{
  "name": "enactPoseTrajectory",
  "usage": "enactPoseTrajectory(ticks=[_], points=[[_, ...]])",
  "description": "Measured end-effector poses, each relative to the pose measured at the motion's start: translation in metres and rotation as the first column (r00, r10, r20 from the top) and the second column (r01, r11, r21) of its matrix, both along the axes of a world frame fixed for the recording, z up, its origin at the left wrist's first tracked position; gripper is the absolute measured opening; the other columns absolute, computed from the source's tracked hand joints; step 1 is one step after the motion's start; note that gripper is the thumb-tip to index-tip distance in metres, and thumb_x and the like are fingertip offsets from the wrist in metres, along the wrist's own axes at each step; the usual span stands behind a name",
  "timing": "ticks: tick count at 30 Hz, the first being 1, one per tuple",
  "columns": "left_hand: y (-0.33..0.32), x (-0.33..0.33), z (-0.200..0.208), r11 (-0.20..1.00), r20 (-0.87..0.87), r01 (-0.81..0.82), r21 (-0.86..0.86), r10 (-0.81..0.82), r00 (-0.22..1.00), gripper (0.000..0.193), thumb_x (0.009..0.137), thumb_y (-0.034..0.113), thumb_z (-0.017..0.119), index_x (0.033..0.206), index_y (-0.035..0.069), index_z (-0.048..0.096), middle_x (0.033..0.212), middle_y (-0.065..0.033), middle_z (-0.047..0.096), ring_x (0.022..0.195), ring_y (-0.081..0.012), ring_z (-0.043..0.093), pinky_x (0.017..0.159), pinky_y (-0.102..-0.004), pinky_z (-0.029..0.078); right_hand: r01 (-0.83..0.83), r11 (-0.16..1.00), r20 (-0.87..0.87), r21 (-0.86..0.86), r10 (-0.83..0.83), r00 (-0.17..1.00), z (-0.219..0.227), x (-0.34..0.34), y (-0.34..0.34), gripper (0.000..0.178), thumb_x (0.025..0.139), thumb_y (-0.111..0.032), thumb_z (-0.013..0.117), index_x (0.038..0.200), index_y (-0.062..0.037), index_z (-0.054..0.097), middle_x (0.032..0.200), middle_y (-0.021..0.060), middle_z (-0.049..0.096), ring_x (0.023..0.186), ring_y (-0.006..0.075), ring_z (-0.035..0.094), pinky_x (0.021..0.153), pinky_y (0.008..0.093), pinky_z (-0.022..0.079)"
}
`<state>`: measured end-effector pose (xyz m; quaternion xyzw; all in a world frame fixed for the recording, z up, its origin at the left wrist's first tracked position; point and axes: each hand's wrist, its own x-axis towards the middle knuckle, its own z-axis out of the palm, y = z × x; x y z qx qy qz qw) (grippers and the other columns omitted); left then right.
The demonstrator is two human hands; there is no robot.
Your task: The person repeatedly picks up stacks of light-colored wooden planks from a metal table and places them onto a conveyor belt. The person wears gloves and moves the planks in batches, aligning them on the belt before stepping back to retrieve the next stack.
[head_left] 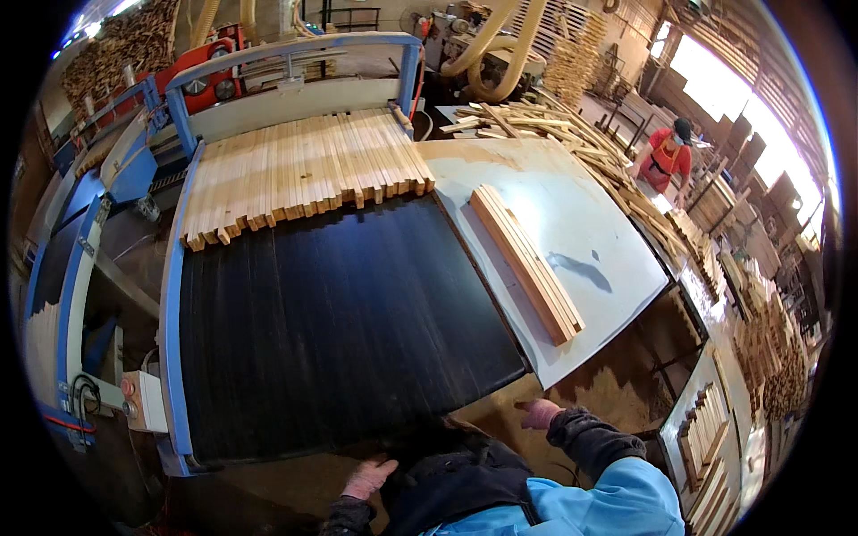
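My left hand, in a pinkish covering, hangs low before the near edge of a black conveyor belt; its fingers are loosely apart and it holds nothing I can see. My right hand is out to the right, just below the near corner of a pale sheet-topped table. Its fingers are partly stretched, with nothing in them. A tight row of wooden strips lies side by side on the belt's far part, their near ends uneven. A small bundle of wooden strips rests on the table, beyond my right hand.
A blue frame spans the belt's far end. A control box with buttons sits at its left edge. Loose wooden strips are heaped behind the table. Another person in red stands at the far right. More strips lie at near right.
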<state>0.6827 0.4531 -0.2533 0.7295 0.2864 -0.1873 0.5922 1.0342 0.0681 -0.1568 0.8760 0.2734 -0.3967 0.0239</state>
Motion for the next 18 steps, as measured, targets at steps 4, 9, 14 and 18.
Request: enactPoseTrajectory(ticks=[4,9,14,18], points=[[-0.031,-0.058,-0.144,0.951,-0.407,0.262,0.165,-0.177,0.896,0.045,0.107,0.043,0.063,0.127,0.006,0.078,0.129,-0.0173,0.077,0.116,-0.0381,0.071,0.106,-0.0436,0.054,0.190,0.977,-0.093,-0.098,-0.199,0.976,-0.001,-0.005,-0.005,0.067,0.090,-0.031,0.074,0.153,-0.0103,0.062,0.135,0.0121,0.075,0.117,0.0310,0.074,0.100,0.0421,0.059],[-0.057,-0.108,-0.160,0.955,-0.475,0.298,0.011,-0.257,0.842,0.045,0.107,0.044,0.060,0.126,0.006,0.077,0.128,-0.0185,0.077,0.116,-0.0377,0.071,0.104,-0.0440,0.054,0.334,0.941,-0.036,-0.058,-0.336,0.941,-0.007,-0.012,-0.036,0.046,0.096,-0.020,0.065,0.139,-0.0055,0.070,0.137,0.0146,0.074,0.117,0.0309,0.073,0.099,0.0399,0.060],[-0.046,-0.057,-0.128,0.917,-0.489,0.397,0.045,-0.326,0.809,0.046,0.108,0.044,0.058,0.126,0.006,0.076,0.127,-0.0196,0.077,0.116,-0.0373,0.070,0.103,-0.0445,0.054,0.342,0.933,-0.006,0.115,-0.343,0.939,-0.074,-0.051,-0.103,0.081,0.088,-0.017,0.070,0.165,-0.0092,0.047,0.131,0.0231,0.076,0.113,0.0366,0.076,0.098,0.0428,0.060],[-0.048,-0.004,-0.118,0.891,-0.477,0.439,0.114,-0.339,0.811,0.047,0.109,0.045,0.056,0.126,0.006,0.075,0.126,-0.0205,0.077,0.116,-0.0370,0.070,0.102,-0.0448,0.054,0.703,0.706,-0.269,0.081,-0.664,0.698,-0.080,-0.079,-0.172,0.081,0.085,-0.022,0.071,0.163,-0.0101,0.052,0.151,0.0233,0.065,0.141,0.0372,0.062,0.117,0.0429,0.050]])
